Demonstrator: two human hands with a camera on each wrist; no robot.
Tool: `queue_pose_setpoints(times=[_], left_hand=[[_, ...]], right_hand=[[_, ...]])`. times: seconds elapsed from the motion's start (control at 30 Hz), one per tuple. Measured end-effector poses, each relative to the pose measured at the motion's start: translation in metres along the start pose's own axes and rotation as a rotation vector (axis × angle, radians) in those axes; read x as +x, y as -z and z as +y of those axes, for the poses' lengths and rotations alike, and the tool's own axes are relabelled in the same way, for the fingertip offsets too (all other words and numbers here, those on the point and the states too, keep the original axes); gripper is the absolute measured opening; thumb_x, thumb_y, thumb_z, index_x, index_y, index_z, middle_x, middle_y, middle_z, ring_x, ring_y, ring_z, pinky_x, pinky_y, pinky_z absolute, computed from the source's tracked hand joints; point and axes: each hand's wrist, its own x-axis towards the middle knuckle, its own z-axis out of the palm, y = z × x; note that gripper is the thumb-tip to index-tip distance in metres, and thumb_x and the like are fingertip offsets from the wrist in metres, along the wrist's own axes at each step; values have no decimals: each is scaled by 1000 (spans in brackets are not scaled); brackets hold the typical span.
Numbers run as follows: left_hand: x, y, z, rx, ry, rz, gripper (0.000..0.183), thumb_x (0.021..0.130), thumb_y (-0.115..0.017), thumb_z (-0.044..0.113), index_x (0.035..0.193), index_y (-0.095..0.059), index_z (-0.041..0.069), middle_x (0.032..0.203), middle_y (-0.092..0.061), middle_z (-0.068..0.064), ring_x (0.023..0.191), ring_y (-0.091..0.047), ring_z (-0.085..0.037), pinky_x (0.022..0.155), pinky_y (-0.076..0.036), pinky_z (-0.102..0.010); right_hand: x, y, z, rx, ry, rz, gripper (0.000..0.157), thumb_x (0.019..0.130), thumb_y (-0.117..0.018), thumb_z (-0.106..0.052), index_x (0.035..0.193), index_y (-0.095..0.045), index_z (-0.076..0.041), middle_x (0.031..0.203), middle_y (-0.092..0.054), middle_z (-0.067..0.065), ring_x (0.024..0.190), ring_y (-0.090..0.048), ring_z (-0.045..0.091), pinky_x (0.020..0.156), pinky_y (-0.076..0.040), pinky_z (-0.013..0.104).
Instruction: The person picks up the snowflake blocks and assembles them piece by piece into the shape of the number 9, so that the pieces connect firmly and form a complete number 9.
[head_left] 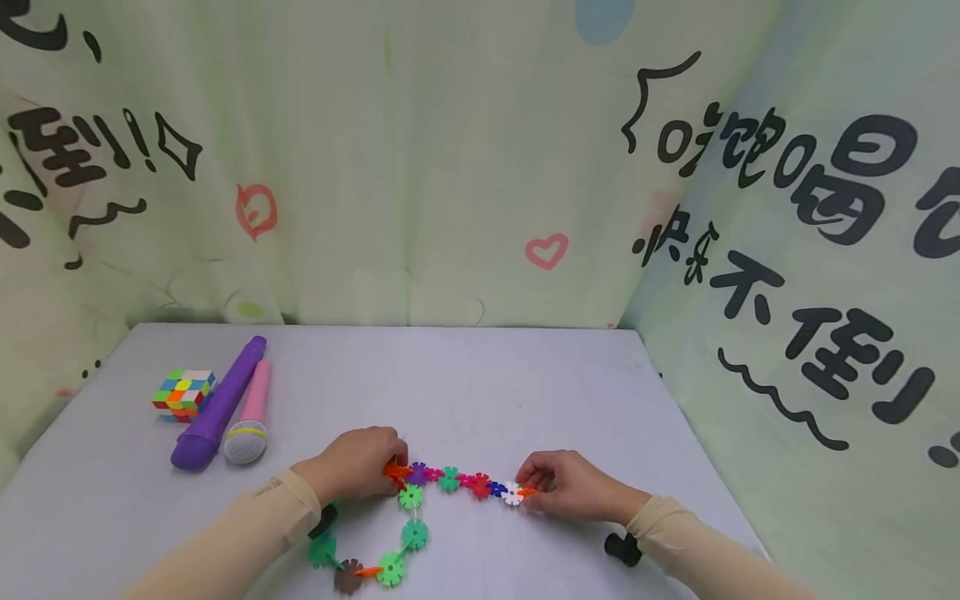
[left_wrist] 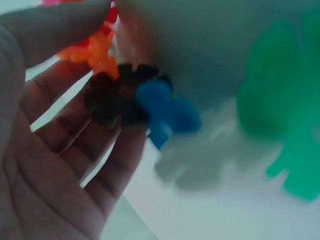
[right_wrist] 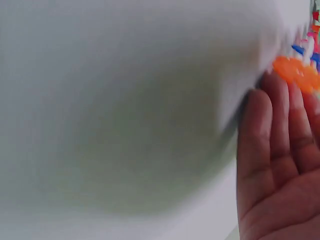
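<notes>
A chain of colourful snowflake-shaped plastic discs [head_left: 448,478] stretches between the two hands, and a loop of green and brown discs [head_left: 391,570] curves down toward the near side. My left hand [head_left: 360,462] holds the chain near its upper left, thumb over an orange disc [left_wrist: 100,52]. Dark brown [left_wrist: 120,97] and blue discs [left_wrist: 160,107] lie against its fingers in the left wrist view. At the chain's right end, beside a white disc [head_left: 513,494], my right hand [head_left: 581,486] pinches an orange disc [right_wrist: 297,72].
At the left of the white table [head_left: 480,375] lie a puzzle cube [head_left: 182,393], a long purple microphone-shaped object [head_left: 219,404] and a pink toy microphone [head_left: 251,412]. A printed curtain [head_left: 405,167] hangs behind the table and along its sides.
</notes>
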Motion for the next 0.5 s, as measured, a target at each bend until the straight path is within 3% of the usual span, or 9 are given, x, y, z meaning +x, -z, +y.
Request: queue_pose_setpoints(times=[0.13,0.27,0.4,0.5], left_hand=[[8,-1,3,3,-26,8,23,79,-85,22,96,-72,16,84,-54,8,78,-53,-12,76,-52,-33],[7,1,3,-17,-15,20,30,80,-84,24,106,-72,15,90,-56,6,81,-55,-13,77,-52,-35],[-15,12,-6,27,65,68,54,80,-84,34,122,-66,7,103,-59,-5,87,-59,-20,78,-54,-42],[-38,22,-15,40,201,59,73,80,-82,43,132,-57,-1,111,-62,-16,91,-62,-28,77,-54,-48]], right_hand=[[-2,6,0,18,-5,-51,16,89,-76,-24,103,-69,-18,85,-67,-9,79,-62,10,74,-52,27],[1,12,-4,-18,-20,-90,14,93,-72,-29,103,-71,-20,88,-67,-12,81,-61,10,74,-51,28],[11,11,-7,-39,-7,-107,12,94,-70,-27,104,-70,-19,91,-66,-13,82,-60,11,74,-51,28],[18,8,-9,-40,9,-113,13,94,-70,-27,104,-70,-19,91,-66,-13,81,-60,10,74,-51,28]])
